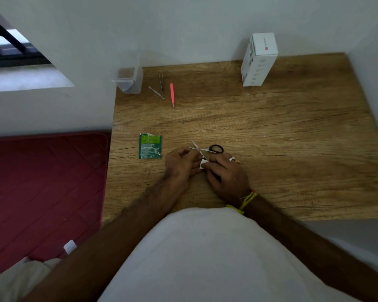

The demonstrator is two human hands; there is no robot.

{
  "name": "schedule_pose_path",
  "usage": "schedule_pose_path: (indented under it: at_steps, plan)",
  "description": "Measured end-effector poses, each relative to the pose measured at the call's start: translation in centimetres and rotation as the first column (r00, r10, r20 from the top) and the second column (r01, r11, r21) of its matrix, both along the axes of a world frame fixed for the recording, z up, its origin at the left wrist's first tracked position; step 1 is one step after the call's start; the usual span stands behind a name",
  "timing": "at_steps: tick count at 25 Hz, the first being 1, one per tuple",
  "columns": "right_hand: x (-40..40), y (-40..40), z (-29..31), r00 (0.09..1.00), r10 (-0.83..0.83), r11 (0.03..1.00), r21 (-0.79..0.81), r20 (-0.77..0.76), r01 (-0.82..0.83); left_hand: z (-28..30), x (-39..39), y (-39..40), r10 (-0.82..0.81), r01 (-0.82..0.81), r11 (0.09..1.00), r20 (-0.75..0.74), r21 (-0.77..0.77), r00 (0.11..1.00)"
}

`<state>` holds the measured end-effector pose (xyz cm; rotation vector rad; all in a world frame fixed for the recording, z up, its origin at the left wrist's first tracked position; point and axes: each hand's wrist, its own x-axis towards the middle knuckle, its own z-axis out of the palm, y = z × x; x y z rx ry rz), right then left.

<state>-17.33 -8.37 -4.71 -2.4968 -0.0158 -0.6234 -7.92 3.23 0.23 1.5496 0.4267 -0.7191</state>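
Both hands busy: your left hand [180, 163] and right hand [225, 173] pinch white scrap [203, 164]. Scissors [205, 149] just beyond, toward table [292, 131] far edge, axis left-right, handles [216, 148] nearer right hand.

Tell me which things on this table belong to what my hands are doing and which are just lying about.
In use: small white piece, pinched by left hand and right hand; black-handled scissors beside them; torn green sachet, probably.
Lying about: metal tweezers, pink tweezers, clear plastic container, white box.
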Motion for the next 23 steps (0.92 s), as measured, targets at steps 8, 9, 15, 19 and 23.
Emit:
schedule_pose_path:
  at_steps: [8, 9, 15, 19, 23]
  plan:
    - [-0.5, -0.2, 0.1, 0.999, 0.033, 0.999, 0.015, 0.015, -0.033, 0.2, 0.1, 0.0, 0.004, -0.004, 1.0, -0.012, -0.014, 1.0]
    - [-0.5, -0.2, 0.2, 0.999, 0.036, 0.999, 0.01, 0.019, -0.036, 0.3, 0.1, 0.0, 0.003, -0.003, 1.0, -0.009, -0.017, 1.0]
    - [-1.6, -0.7, -0.2, 0.999, 0.046, 0.999, 0.002, -0.012, -0.046, 0.2, 0.4, -0.1, -0.002, 0.002, 1.0, -0.025, -0.008, 1.0]
    - [-2.0, -0.9, -0.4, 0.999, 0.038, 0.999, 0.02, -0.015, -0.038, -0.1, 0.3, -0.1, -0.008, 0.008, 1.0, -0.021, 0.012, 1.0]
    - [-1.9, -1.0, -0.3, 1.0, -0.013, 0.998, 0.061, 0.002, 0.013, -0.2, 0.4, -0.1, -0.009, 0.009, 1.0, -0.018, 0.012, 1.0]
